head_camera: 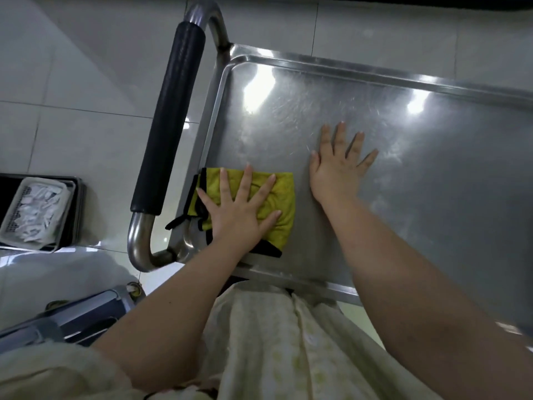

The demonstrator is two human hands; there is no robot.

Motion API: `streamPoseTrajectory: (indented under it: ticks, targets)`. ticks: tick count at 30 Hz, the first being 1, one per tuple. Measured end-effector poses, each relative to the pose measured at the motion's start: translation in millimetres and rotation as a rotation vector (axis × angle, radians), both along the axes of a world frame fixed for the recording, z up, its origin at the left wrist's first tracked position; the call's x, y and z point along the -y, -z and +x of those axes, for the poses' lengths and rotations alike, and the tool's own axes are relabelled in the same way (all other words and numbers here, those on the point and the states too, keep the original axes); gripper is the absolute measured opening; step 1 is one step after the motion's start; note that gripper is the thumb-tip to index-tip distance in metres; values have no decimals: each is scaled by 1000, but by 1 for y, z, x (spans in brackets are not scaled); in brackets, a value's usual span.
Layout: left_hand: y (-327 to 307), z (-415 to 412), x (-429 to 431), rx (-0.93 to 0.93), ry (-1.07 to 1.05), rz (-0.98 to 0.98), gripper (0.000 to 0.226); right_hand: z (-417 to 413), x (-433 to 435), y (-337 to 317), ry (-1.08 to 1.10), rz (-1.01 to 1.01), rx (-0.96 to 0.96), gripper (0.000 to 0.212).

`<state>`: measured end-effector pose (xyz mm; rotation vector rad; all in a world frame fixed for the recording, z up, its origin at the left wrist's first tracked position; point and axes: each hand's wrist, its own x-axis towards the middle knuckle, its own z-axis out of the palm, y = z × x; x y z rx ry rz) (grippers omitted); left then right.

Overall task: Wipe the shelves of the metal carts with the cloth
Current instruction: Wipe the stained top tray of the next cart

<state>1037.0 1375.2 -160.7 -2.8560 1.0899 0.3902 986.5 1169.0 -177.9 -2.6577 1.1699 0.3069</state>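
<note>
Head view: one metal cart's top shelf [403, 197] is being looked down on, and its far right part is being cut off by the picture's edge. One yellow cloth [278, 203] with black edging is being pressed flat against the shelf at its near left corner, just beside the cart's handle [170, 116]. A black-edged corner of the cloth is being let hang over the left rim. The cloth is being held down by the left hand [239, 217], with fingers straight and spread, nothing being clenched. Much of the cloth is being covered by that hand. The right hand [337, 171] is being laid flat on bare metal just right of the cloth, apart from it, fingers spread and grasping nothing.

The handle's one black sleeve is being shown whole, with its bent steel ends left bare.

At the left edge, one pale basket [17, 215] of small white pieces is being partly cut off. Whether those pieces carry print cannot be told, since they are blurred. At lower left, part of a second metal frame [72, 319] is being shown, too blurred to identify. Pale clothing [259, 342] is being seen along the bottom.
</note>
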Motion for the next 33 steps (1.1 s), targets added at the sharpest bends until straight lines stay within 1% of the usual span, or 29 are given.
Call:
streamPoseTrajectory:
  ticks: [6, 11, 17, 21, 26, 29, 33]
  targets:
    - [6, 0, 0, 27, -3, -38, 69, -87, -62, -2, -164, 38, 64, 60]
    - [6, -1, -1, 16, 4, -44, 69, -151, -78, 4, -164, -43, 36, 60]
    - [2, 33, -19, -11, 112, 0, 71, -148, -81, 7, -185, -82, 75, 59]
    - [-2, 44, -31, -20, 70, -3, 70, -140, -83, 12, -171, -81, 103, 59]
    - [2, 2, -54, -29, -25, -33, 71, -144, -92, 13, -171, -83, 116, 59]
    - [5, -40, -64, -35, -28, -2, 72, -146, -93, 11, -174, -84, 102, 59]
    - [6, -84, -49, -46, -7, 1, 74, -146, -92, 7, -184, -65, 77, 59]
